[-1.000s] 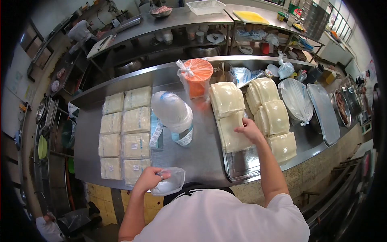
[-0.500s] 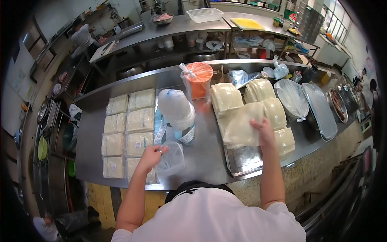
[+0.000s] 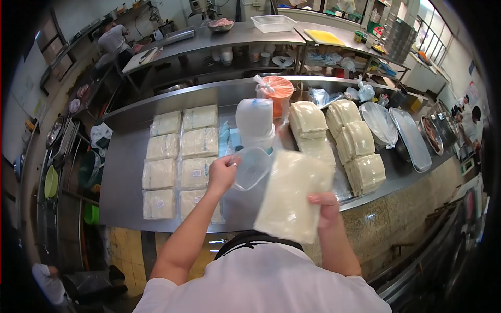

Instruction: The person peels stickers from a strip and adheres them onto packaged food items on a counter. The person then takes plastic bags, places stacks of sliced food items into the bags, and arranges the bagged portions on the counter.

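Note:
My left hand [image 3: 223, 175] pinches the edge of a clear plastic bag [image 3: 251, 169], which hangs open over the steel table. Raised in my right hand [image 3: 326, 206] is a stack of pale flat sheets [image 3: 293, 193], held at its right edge just right of the bag. More pale sheets [image 3: 361, 135] lie in folded piles on a metal tray to the right. Wrapped packs [image 3: 199, 142] of sheets form two columns on the left. A roll or stack of white bags [image 3: 254, 122] stands behind the clear bag.
An orange tub [image 3: 277, 93] in plastic stands at the table's back. A covered bowl [image 3: 379, 125] and a lidded tray [image 3: 409, 140] are at the right. Behind is another steel counter [image 3: 235, 35] with a white basket [image 3: 273, 23]. A person [image 3: 114, 39] works at the far left.
My right hand has lifted the sheets off the tray and brought them left, toward my body. My left hand has raised the clear bag and moved it right.

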### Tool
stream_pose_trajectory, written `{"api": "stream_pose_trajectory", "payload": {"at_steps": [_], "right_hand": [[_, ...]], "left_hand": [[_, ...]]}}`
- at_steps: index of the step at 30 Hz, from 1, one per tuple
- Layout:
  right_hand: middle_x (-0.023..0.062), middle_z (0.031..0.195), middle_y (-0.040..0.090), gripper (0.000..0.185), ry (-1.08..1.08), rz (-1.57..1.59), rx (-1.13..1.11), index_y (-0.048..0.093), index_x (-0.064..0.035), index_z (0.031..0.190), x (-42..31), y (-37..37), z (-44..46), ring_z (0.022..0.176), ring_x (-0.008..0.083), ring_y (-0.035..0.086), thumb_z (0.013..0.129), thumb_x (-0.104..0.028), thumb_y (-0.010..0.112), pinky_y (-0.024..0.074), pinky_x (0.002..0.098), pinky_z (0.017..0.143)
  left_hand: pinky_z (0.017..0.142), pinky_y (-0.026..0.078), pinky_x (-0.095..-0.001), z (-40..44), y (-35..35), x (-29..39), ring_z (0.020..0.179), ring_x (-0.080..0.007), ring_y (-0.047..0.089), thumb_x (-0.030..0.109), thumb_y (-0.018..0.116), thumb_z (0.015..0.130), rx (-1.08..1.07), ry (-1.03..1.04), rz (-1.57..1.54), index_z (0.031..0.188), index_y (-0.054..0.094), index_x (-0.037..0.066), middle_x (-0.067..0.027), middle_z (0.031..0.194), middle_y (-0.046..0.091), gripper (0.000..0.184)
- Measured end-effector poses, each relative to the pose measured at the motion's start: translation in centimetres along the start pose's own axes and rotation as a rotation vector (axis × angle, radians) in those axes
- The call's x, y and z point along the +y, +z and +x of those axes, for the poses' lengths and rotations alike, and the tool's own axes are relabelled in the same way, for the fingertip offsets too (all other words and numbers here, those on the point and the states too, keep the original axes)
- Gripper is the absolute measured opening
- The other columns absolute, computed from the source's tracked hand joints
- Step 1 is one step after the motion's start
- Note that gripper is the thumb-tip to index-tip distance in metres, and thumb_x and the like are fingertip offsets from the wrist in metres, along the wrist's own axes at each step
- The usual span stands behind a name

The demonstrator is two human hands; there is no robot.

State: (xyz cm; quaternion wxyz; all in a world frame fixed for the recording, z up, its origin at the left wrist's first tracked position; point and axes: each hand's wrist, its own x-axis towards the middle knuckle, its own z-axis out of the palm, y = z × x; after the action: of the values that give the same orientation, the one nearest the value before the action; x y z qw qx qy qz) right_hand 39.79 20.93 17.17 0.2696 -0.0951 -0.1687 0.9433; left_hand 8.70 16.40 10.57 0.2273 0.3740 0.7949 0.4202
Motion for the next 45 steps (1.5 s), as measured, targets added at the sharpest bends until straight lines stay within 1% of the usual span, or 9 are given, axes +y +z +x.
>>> {"api": "stream_pose_trajectory", "payload": {"at_steps": [7, 8, 14, 17, 24, 28, 35, 42, 45], "right_hand": [[0.0214, 0.133, 0.062, 0.059, 0.176, -0.003, 0.213, 0.045, 0.0034, 0.143, 11.3, -4.0, 3.0, 0.12, 0.0365, 0.065, 0.088, 0.0, 0.065, 0.0537, 0.0521, 0.104], [0.0225, 0.136, 0.06, 0.061, 0.142, 0.012, 0.25, 0.042, 0.0029, 0.145, 11.7, -4.4, 3.0, 0.125, 0.0385, 0.062, 0.089, 0.0, 0.063, 0.0495, 0.054, 0.109], [0.0232, 0.137, 0.056, 0.057, -0.04, -0.063, 0.536, 0.042, 0.0052, 0.143, 14.6, -6.5, 2.9, 0.127, 0.0404, 0.057, 0.089, 0.002, 0.059, 0.0465, 0.055, 0.111], [0.0224, 0.134, 0.057, 0.055, -0.064, -0.095, 0.615, 0.043, 0.0052, 0.142, 16.1, -7.6, 3.1, 0.125, 0.0402, 0.058, 0.089, 0.003, 0.058, 0.0463, 0.0546, 0.111], [0.0213, 0.124, 0.063, 0.048, -0.201, -0.262, 0.732, 0.051, 0.0057, 0.135, 17.6, -7.8, 4.6, 0.113, 0.0372, 0.064, 0.088, 0.004, 0.062, 0.0526, 0.0514, 0.101], [0.0159, 0.117, 0.067, 0.046, -0.349, -0.593, 0.692, 0.056, 0.004, 0.129, 18.4, -7.3, 4.3, 0.104, 0.0302, 0.068, 0.084, 0.01, 0.066, 0.0576, 0.0439, 0.088], [0.0132, 0.114, 0.071, 0.045, -0.313, -1.065, 0.523, 0.062, 0.0019, 0.126, 15.7, -6.1, 2.7, 0.103, 0.0254, 0.068, 0.081, 0.0, 0.067, 0.0528, 0.0387, 0.09], [0.0112, 0.135, 0.058, 0.031, -0.045, -0.375, 0.394, 0.051, -0.0146, 0.133, 11.8, -7.3, 2.9, 0.118, 0.0251, 0.062, 0.103, -0.019, 0.057, 0.0542, 0.0473, 0.097], [0.0161, 0.135, 0.057, 0.039, -0.063, -0.206, 0.492, 0.047, -0.0066, 0.139, 11.1, -11.5, 2.2, 0.124, 0.0319, 0.059, 0.105, -0.026, 0.047, 0.0495, 0.0518, 0.104]], "left_hand": [[0.067, 0.05, -0.0323, -6.3, -3.1, -1.4, 0.07, -0.0148, 0.062, 0.021, 0.074, 0.091, -0.321, 0.245, -0.24, 0.112, 0.079, 0.011, -0.0118, 0.084, 0.074, 0.024], [0.074, 0.053, -0.0338, -7.1, -4.3, -1.6, 0.082, -0.0188, 0.069, 0.007, 0.07, 0.087, -0.394, 0.25, -0.122, 0.112, 0.078, 0.004, -0.0138, 0.093, 0.076, 0.026], [0.077, 0.055, -0.0485, -10.4, -3.8, -6.5, 0.083, -0.0409, 0.068, 0.009, 0.066, 0.081, -0.245, 0.312, 0.203, 0.106, 0.065, 0.004, -0.019, 0.088, 0.071, 0.026], [0.08, 0.055, -0.052, -11.2, -4.0, -5.7, 0.087, -0.0434, 0.069, 0.014, 0.069, 0.081, -0.262, 0.24, 0.306, 0.1, 0.06, 0.004, -0.0216, 0.09, 0.07, 0.023], [0.074, 0.053, -0.0512, -13.2, -3.3, -5.2, 0.084, -0.0413, 0.068, 0.014, 0.069, 0.077, -0.32, 0.245, 0.346, 0.084, 0.062, 0.005, -0.0209, 0.087, 0.069, 0.013], [0.077, 0.054, -0.0508, -11.8, -1.9, -3.7, 0.088, -0.041, 0.068, 0.012, 0.068, 0.08, -0.176, 0.389, 0.316, 0.09, 0.064, 0.005, -0.0205, 0.095, 0.068, 0.013], [0.082, 0.055, -0.0491, -7.3, 3.4, 2.9, 0.091, -0.0406, 0.068, 0.008, 0.065, 0.084, -0.09, 0.597, 0.082, 0.101, 0.071, 0.007, -0.0166, 0.103, 0.068, 0.018], [0.083, 0.056, -0.0451, -8.4, 8.2, 6.4, 0.091, -0.0379, 0.068, 0.016, 0.069, 0.089, -0.606, 0.898, 0.347, 0.103, 0.072, 0.007, -0.0137, 0.099, 0.066, 0.018], [0.081, 0.054, -0.0458, -11.2, 9.7, 4.2, 0.092, -0.037, 0.066, 0.02, 0.073, 0.087, -0.278, 0.815, 0.022, 0.101, 0.068, 0.005, -0.0145, 0.095, 0.064, 0.021]]}}
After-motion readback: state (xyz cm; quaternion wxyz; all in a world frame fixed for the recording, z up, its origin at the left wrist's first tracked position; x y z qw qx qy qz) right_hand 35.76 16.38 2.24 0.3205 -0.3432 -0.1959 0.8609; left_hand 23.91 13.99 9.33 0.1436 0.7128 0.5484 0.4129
